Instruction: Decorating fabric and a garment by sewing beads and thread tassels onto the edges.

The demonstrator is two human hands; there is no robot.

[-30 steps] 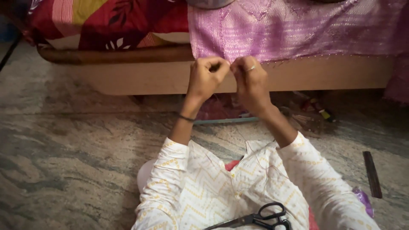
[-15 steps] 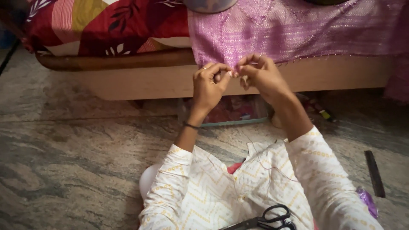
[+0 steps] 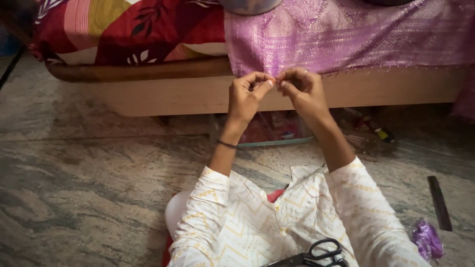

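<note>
- Both hands have shifted since the earlier frames: they now sit a little higher and further right, at the hanging edge of the purple cloth [image 3: 346, 37] instead of below it.
- Left hand [image 3: 245, 96] has its fingers curled, thumb and forefinger pinched at the cloth's lower edge; its grip is clenched on the fabric there.
- Right hand [image 3: 304, 89] is pinched in the same way just beside it, fingertips of the two hands nearly touching; what lies between them is too small to tell.
- A thin dark bangle [image 3: 226, 144] circles the left wrist.
- The purple cloth drapes over the bed [image 3: 163, 94], next to a red patterned cover [image 3: 118, 29].
- Black scissors [image 3: 316, 257] rest on the person's lap, on white patterned clothing.
- On the stone floor [image 3: 74, 173] to the right lie a dark flat strip [image 3: 439, 202] and a crumpled purple scrap [image 3: 426, 240], near each other.
</note>
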